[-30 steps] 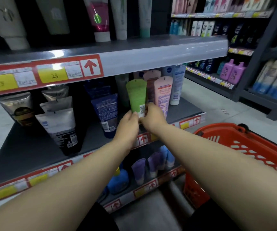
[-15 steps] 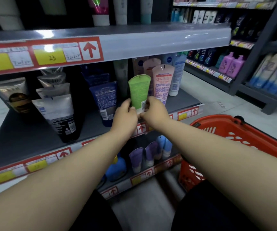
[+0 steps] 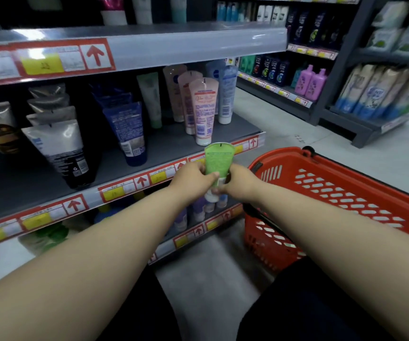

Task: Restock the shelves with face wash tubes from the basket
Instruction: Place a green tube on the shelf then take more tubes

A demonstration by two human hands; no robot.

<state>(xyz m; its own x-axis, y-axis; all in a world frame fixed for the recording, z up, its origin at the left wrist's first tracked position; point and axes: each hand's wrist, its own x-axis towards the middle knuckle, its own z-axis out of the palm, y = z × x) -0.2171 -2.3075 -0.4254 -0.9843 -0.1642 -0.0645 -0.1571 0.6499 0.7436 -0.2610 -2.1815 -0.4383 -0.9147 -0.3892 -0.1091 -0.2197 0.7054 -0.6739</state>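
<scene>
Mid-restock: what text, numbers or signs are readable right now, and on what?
No words read clearly.
Red up arrow: sign on upper shelf strip.
Yellow price tag: digits blurred.
Green tube: print too small.
Pink tube: print blurred.

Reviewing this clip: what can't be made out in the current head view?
Head view:
- Green tube: cap mostly covered by left hand and right hand.
- Red basket: contents behind right forearm.
- Yellow price labels: blurred.
- Top-shelf tubes: cut by upper edge.

One green tube (image 3: pixel 219 159), one red basket (image 3: pixel 346 190), two purple bottles (image 3: pixel 309 81)
</scene>
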